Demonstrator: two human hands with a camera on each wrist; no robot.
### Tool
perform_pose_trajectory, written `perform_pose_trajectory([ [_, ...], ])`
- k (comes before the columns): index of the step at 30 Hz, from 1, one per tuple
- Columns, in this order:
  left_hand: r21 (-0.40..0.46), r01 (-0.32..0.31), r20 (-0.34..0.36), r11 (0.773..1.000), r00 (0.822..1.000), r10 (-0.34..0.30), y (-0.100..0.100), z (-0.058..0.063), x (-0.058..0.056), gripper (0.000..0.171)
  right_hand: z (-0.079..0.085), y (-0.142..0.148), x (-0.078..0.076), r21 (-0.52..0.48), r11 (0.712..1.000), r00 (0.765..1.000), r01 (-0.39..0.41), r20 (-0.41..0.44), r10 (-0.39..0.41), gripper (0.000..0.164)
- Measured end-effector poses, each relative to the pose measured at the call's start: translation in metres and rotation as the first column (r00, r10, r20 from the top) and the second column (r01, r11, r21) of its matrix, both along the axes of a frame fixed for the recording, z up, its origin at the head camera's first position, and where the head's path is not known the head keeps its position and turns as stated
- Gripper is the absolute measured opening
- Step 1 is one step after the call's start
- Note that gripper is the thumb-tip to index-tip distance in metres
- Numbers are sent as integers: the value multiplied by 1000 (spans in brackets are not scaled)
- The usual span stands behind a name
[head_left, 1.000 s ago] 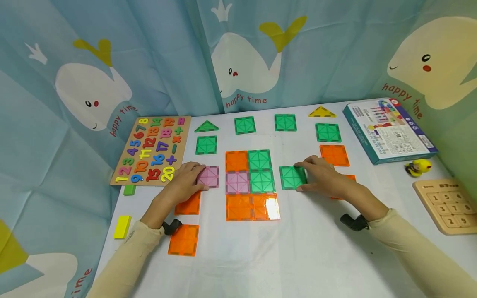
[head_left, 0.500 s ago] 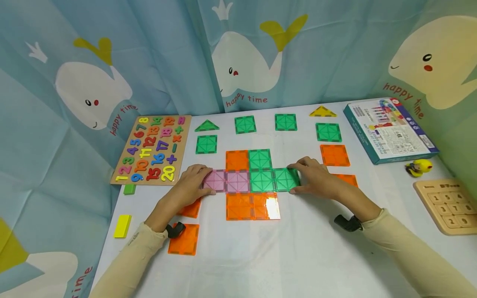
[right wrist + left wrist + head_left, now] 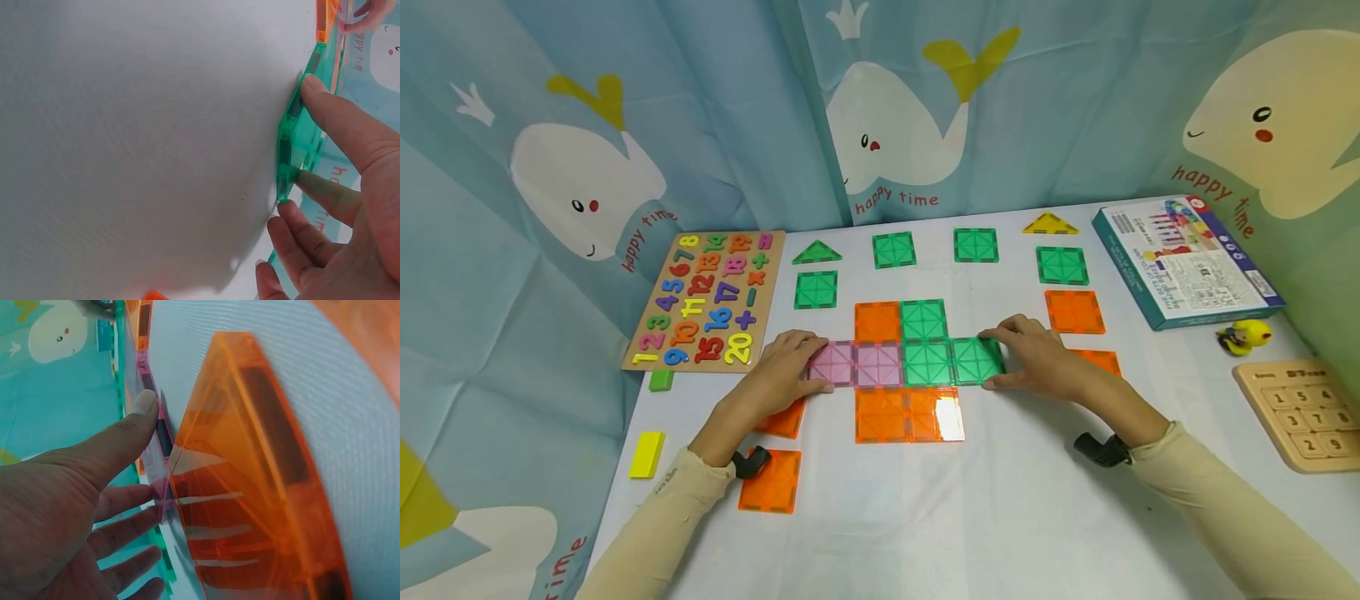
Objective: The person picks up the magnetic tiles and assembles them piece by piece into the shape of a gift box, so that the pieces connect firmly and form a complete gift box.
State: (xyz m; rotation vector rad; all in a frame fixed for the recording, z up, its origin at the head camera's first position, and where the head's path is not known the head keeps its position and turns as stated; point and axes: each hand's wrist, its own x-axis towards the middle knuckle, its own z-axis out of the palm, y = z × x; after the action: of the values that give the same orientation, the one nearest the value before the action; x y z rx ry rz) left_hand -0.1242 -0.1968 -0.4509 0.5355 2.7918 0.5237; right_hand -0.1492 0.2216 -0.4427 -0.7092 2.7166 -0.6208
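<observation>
Flat translucent magnetic tiles lie joined in the middle of the table. My left hand [image 3: 782, 367] pinches the outer purple square tile [image 3: 832, 364] between thumb and index finger. That tile sits flush against another purple tile [image 3: 878, 365]. On the other side my right hand [image 3: 1030, 358] pinches a green square tile [image 3: 973, 362] by its near and far edges. It touches the middle green tile [image 3: 927, 364]. In the left wrist view, the thumb [image 3: 145, 403] rests on the purple tile's edge. An orange tile [image 3: 250, 487] stands close to that hand, partly under it in the head view.
Loose green squares [image 3: 893, 250], a green triangle [image 3: 817, 252] and a yellow triangle [image 3: 1050, 224] lie along the back. Orange tiles [image 3: 770, 482] flank both arms. A number board [image 3: 700, 304] is at left; a box [image 3: 1187, 262], a toy figure [image 3: 1243, 337] and a wooden number puzzle [image 3: 1300, 414] are at right.
Both hands have moved inward with their tiles, the purple one rightward and the green one leftward, until they met the middle group. Over the last half second both have stayed still.
</observation>
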Motion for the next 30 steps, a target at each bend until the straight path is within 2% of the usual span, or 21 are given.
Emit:
perform_pose_trajectory([
  [5, -1, -4, 35, 1000, 999, 4, -4, 1, -5, 81, 2, 2, -1, -8, 1000, 1000, 1, 1, -1, 74],
  [9, 31, -41, 47, 999, 998, 39, -12, 6, -16, 77, 11, 15, -6, -26, 999, 999, 25, 26, -24, 77],
  [15, 65, -80, 5, 995, 997, 80, -28, 14, -45, 71, 29, 54, -27, 12, 994, 987, 112, 113, -113, 82],
  [21, 40, -87, -9, 995, 996, 87, -32, 13, -75, 69, 31, 95, -51, 101, 983, 977, 155, 129, -167, 86],
  [25, 2, -49, -11, 999, 999, 49, -27, 11, -91, 70, 26, 113, -60, 136, 980, 978, 146, 127, -163, 85],
  [30, -41, -41, 25, 998, 999, 42, -20, 10, -106, 70, 23, 122, -63, 148, 982, 981, 117, 134, -137, 83],
])
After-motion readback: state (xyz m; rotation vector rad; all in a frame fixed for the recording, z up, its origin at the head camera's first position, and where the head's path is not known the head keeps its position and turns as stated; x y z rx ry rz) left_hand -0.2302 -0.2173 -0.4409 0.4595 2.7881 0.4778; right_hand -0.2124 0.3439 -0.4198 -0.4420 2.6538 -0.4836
